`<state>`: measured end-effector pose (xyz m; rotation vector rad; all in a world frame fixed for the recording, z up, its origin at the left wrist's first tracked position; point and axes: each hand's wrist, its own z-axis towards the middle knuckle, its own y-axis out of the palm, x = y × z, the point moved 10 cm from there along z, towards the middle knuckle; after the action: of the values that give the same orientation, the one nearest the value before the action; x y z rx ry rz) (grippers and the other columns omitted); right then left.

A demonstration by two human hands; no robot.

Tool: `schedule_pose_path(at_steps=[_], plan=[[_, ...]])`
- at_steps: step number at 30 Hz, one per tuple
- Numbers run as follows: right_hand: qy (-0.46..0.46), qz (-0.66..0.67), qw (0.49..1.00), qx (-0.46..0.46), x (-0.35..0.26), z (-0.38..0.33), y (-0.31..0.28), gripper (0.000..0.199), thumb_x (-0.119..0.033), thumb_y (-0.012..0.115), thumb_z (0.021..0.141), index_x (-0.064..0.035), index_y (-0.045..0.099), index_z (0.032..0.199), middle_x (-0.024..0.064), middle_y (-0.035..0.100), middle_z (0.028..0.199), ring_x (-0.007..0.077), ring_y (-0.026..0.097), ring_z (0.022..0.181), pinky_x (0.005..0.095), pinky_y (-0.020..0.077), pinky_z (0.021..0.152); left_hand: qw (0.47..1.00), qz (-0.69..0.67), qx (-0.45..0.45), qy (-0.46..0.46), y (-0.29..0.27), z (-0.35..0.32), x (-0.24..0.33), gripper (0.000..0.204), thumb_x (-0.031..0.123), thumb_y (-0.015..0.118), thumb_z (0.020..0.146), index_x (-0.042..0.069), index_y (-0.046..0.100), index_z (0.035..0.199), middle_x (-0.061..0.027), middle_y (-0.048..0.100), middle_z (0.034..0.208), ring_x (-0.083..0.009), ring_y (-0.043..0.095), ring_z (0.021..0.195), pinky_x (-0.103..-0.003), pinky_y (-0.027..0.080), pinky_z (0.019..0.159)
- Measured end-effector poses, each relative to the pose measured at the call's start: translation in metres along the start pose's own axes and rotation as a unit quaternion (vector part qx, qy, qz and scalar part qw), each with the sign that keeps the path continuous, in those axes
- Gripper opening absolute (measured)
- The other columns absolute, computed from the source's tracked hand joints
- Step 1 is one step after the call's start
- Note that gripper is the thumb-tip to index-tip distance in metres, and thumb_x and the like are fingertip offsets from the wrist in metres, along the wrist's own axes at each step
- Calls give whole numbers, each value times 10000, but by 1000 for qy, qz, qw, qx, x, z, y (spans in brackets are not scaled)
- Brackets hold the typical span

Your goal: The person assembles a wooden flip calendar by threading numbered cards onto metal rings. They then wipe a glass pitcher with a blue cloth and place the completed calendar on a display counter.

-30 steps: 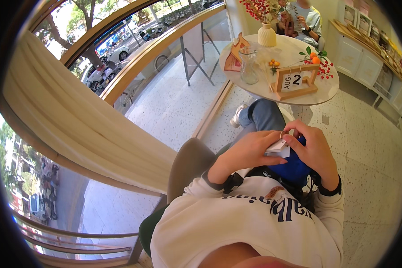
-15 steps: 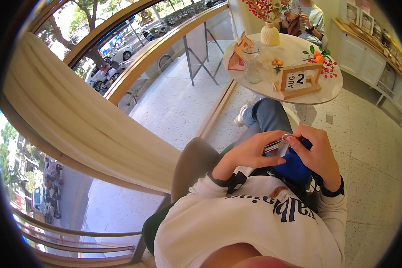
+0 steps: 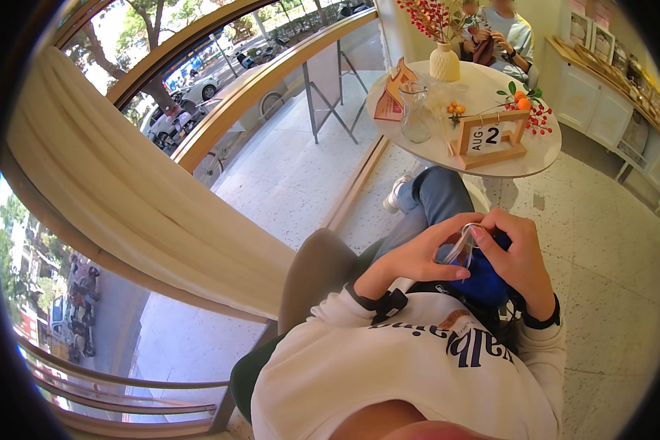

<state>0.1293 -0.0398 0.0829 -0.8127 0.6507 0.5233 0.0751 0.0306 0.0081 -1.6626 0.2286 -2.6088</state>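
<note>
In front of my shirt, both hands come together over my lap. My left hand (image 3: 418,253) curls with thumb and fingers around clear, flat, shiny pieces (image 3: 455,251), whose exact kind I cannot make out. My right hand (image 3: 521,257) pinches a silvery ring (image 3: 471,229) at the top of those pieces between thumb and forefinger. Beneath the right hand rests a smooth, dark blue object (image 3: 484,282), partly covered by the fingers; a black strap or cord shows beside it. Dark bands circle both my wrists.
Ahead stands a round table (image 3: 436,154) bearing a wooden calendar frame (image 3: 491,139), a glass carafe (image 3: 416,121), a cream vase (image 3: 444,63) and orange fruit (image 3: 522,103). Another person (image 3: 502,40) sits beyond it. A beige curtain (image 3: 139,191) and a window lie left, cabinets (image 3: 598,103) right.
The clear pieces have tilted more upright between my hands. Both hands stay close together, with the left fingers shifted slightly. The whole view has moved a little.
</note>
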Motion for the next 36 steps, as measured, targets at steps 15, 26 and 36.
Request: schedule_pose_path(at_steps=[15,26,36], plan=[[-10,-12,999,46,3,0,-13,160,-100,660,872,1,590,769,78,588,611,135,541,541,265,421,537,999,25,48,0,1,1,12,548,225,600,922,20,339,1358,-126,519,1122,-196,530,965,-325,427,887],[-15,-35,998,46,4,-2,-14,155,-92,659,866,-2,595,758,79,591,610,136,554,546,270,420,539,998,24,49,3,6,3,18,549,281,572,938,15,349,1362,-121,525,1083,-181,522,949,-306,426,854],[-29,-48,998,42,2,0,-5,164,-93,662,862,-1,588,749,80,578,599,145,537,531,276,414,532,995,32,92,26,-2,1,15,647,407,612,896,-6,379,1336,-113,540,1113,-164,538,952,-322,437,811]])
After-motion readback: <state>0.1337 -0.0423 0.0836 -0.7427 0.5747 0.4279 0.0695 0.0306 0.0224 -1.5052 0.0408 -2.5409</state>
